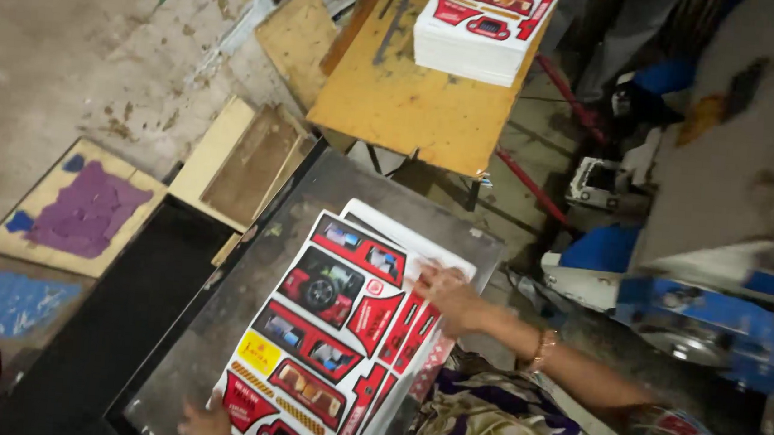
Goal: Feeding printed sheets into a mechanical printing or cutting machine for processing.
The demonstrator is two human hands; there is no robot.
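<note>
- Printed card sheet, red, lies on dark metal table, near its right edge.
- Right hand: fingers flat, pressed on sheet's far right corner, nothing clenched.
- Left hand: sheet's near corner is touched; grip cannot be told.

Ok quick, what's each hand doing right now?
Left hand: fingers on the near edge of the printed sheet; grip cannot be told.
Right hand: open, flat on the sheet's far edge.

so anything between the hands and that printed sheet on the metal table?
Nothing visible. The right hand already rests on the far right edge of the printed sheet, and the left hand touches its near corner. The sheet lies on top of others on the metal table, nothing over it.
</note>
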